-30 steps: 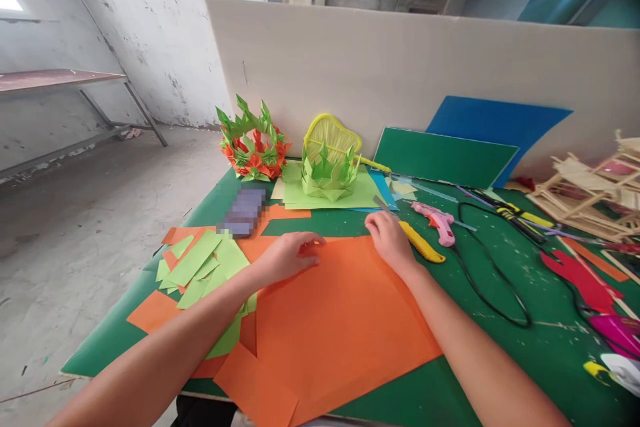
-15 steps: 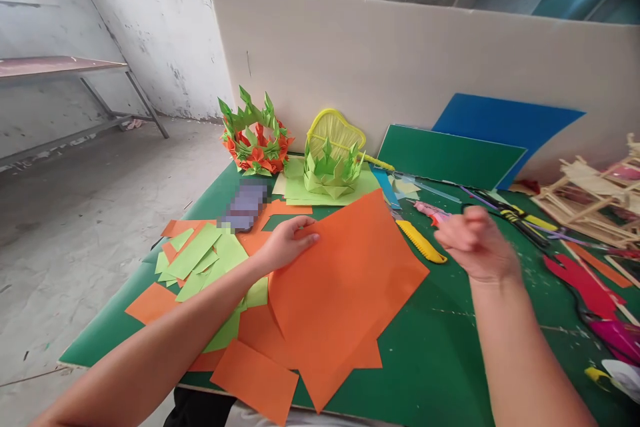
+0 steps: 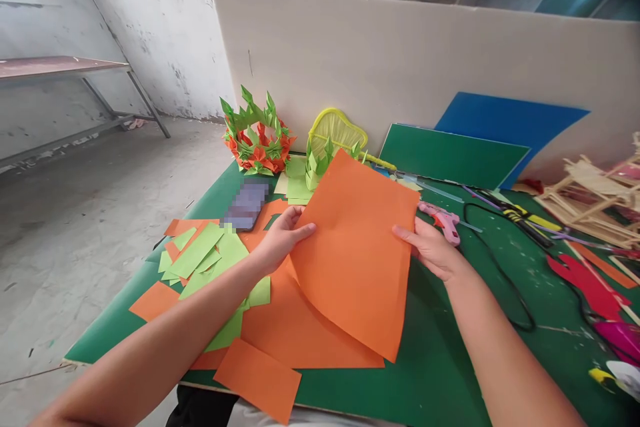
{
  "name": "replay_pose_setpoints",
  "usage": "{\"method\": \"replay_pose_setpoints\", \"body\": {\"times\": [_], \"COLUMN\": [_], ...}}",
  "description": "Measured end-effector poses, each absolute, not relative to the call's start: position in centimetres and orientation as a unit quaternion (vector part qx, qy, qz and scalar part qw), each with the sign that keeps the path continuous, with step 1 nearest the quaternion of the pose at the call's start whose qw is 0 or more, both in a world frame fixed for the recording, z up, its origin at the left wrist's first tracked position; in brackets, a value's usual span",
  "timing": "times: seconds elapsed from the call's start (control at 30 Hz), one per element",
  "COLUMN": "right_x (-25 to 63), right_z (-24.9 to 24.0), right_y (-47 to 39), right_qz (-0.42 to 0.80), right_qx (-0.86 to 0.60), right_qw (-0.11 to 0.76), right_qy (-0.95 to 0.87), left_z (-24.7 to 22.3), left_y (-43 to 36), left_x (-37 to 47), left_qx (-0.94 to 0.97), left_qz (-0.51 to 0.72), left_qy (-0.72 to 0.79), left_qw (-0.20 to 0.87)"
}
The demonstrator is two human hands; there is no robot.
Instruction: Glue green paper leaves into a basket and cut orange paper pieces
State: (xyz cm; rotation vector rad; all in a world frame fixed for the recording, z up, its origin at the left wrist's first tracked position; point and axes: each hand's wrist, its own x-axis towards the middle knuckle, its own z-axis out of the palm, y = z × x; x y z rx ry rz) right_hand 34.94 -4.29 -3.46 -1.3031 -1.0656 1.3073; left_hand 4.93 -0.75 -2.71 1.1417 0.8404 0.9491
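Note:
Between my two hands a sheet of orange paper (image 3: 357, 253) is held up off the table, tilted towards me. My left hand (image 3: 286, 235) pinches its left edge, thumb in front. On the right edge, my right hand (image 3: 427, 243) grips it with the thumb on the front face and the fingers behind. Another flat orange sheet (image 3: 320, 340) lies beneath it on the green table (image 3: 425, 387). A smaller orange rectangle (image 3: 260, 377) rests at the table's front edge. Cut light green paper pieces (image 3: 200, 260) are heaped beside my left forearm.
A green and orange folded-paper crown (image 3: 257, 137) stands at the back left, near a smaller green paper crown (image 3: 316, 167). A phone (image 3: 247, 203) lies left. Rightward are a pink glue gun (image 3: 443, 220), its black cord, a red shape (image 3: 585, 287) and a wooden stick model (image 3: 595, 200).
My right hand has come in from the right and taken hold of the orange sheet. The sheet is lifted and turned more upright, now covering the yellow cutter and part of the small crown.

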Motion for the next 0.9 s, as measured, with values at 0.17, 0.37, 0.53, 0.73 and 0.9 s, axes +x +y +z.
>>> {"method": "replay_pose_setpoints", "body": {"times": [0.17,0.37,0.53,0.73,0.9], "right_x": [35.2,37.0,37.7,38.2,38.1], "right_z": [-3.2,-3.8,-4.4,-4.7,-4.9], "right_y": [-4.0,-3.3,-3.2,-3.0,-2.8], "right_qz": [0.434,0.326,0.322,0.338,0.362], "right_qx": [-0.505,-0.517,-0.511,-0.512,-0.519], "right_qw": [0.631,0.719,0.705,0.714,0.706], "right_qy": [-0.398,-0.332,-0.372,-0.337,-0.317], "left_z": [-1.9,1.0,0.1,-1.0,-0.4], "left_y": [-0.1,-2.6,-6.7,-6.4,-5.1], "left_x": [3.3,0.9,-0.3,-2.1,-2.6], "left_qx": [0.699,0.904,0.902,0.906,0.896], "left_qz": [0.28,0.004,-0.053,-0.053,-0.033], "left_qy": [0.372,0.281,0.206,0.217,0.232], "left_qw": [0.543,0.321,0.375,0.358,0.377]}}
